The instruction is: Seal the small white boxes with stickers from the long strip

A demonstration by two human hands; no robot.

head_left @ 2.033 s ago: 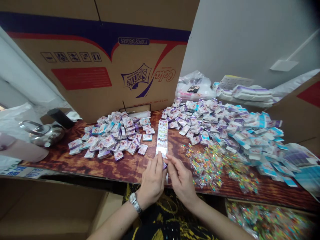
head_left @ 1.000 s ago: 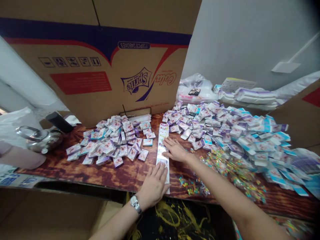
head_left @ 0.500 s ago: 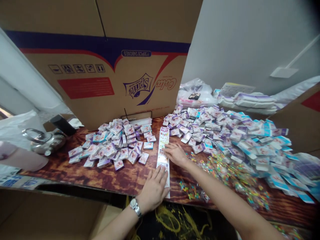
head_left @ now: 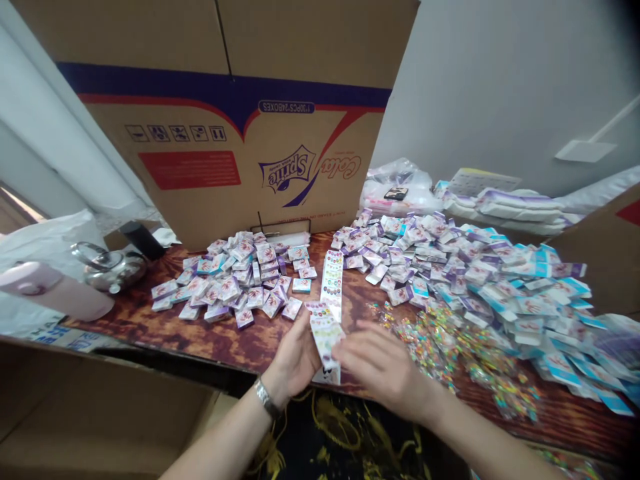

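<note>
Your left hand (head_left: 295, 357) pinches the near part of the sticker strip (head_left: 333, 280), which bends up off the wooden table (head_left: 220, 337). Your right hand (head_left: 387, 370), blurred, hovers just beside it with fingers loosely spread; whether it touches cannot be told. A slipping pinch could crease the strip at the bend or drop it over the near edge, and a careless right hand could scatter the candy packets (head_left: 450, 340). The strip's long axis points straight away from you, with its far end flat between the 2 heaps of small boxes (head_left: 240, 280).
</note>
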